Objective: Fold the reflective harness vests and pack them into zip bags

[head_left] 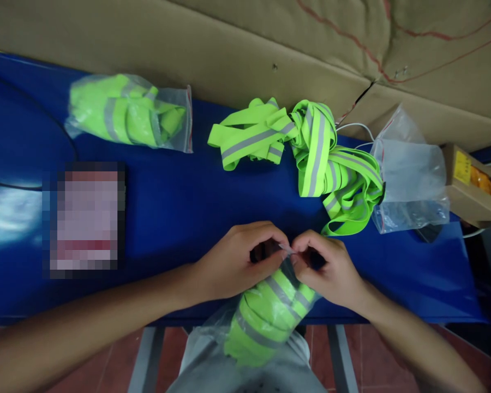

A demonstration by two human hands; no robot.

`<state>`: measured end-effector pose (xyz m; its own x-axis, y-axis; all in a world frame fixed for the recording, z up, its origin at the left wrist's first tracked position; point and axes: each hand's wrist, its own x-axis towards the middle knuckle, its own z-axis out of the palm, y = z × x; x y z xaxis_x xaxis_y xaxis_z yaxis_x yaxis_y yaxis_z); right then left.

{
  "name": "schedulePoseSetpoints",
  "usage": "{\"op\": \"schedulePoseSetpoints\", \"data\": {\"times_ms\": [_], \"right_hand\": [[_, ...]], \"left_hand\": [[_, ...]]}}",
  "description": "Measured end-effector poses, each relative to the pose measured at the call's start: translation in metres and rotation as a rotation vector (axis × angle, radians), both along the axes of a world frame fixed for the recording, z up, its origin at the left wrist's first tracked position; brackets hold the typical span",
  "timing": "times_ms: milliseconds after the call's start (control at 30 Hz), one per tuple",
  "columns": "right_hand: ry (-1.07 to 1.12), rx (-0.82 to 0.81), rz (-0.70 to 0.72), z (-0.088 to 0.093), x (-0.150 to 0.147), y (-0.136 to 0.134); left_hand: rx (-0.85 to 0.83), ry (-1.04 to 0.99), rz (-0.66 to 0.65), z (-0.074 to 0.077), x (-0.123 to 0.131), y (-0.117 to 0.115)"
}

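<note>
A clear plastic zip bag [265, 316] packed with yellow-green reflective strap hangs over the table's front edge, close to my body. My left hand [245, 259] pinches the bag's top edge between thumb and index finger. Right beside it, my right hand [329, 267] pinches the same edge, so the fingertips of both hands nearly meet. Beyond my hands lie loose bundles of the same strap, one at the middle [253, 136] and a larger tangled one [335, 164] to its right.
Another filled bag [123, 112] lies at the back left. A blurred-out rectangular object [88, 218] is on the left of the blue table [167, 202]. Clear bags [411, 174] and a cardboard box [474, 183] stand at the right. A brown covered panel [229, 54] borders the back.
</note>
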<state>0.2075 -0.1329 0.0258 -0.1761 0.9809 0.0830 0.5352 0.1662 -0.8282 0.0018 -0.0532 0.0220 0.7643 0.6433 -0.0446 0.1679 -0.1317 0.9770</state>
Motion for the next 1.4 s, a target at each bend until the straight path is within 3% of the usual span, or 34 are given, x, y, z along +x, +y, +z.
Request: {"op": "schedulePoseSetpoints", "data": {"times_ms": [233, 600, 833, 1033, 1133, 1267, 1400], "right_hand": [[0.02, -0.018, 0.036, 0.0, 0.0, -0.005], [-0.025, -0.091, 0.085, 0.0, 0.006, -0.004], [-0.151, -0.035, 0.151, -0.004, 0.015, -0.002], [-0.102, -0.06, 0.121, -0.01, 0.028, 0.007], [-0.052, -0.064, 0.061, -0.011, 0.032, 0.008], [0.116, -0.077, -0.034, 0.004, 0.03, 0.009], [0.299, -0.067, -0.19, 0.048, 0.012, 0.032]], "left_hand": [[0.085, 0.03, -0.042, 0.002, -0.002, -0.003], [-0.087, 0.037, -0.029, 0.004, -0.002, 0.003], [-0.275, -0.038, 0.047, -0.003, 0.0, 0.004], [-0.199, -0.106, 0.167, -0.002, -0.001, 0.016], [-0.248, -0.192, 0.27, 0.002, -0.002, 0.024], [-0.419, -0.297, 0.365, -0.002, -0.006, 0.045], [-0.542, -0.299, 0.349, -0.018, -0.01, 0.069]]}}
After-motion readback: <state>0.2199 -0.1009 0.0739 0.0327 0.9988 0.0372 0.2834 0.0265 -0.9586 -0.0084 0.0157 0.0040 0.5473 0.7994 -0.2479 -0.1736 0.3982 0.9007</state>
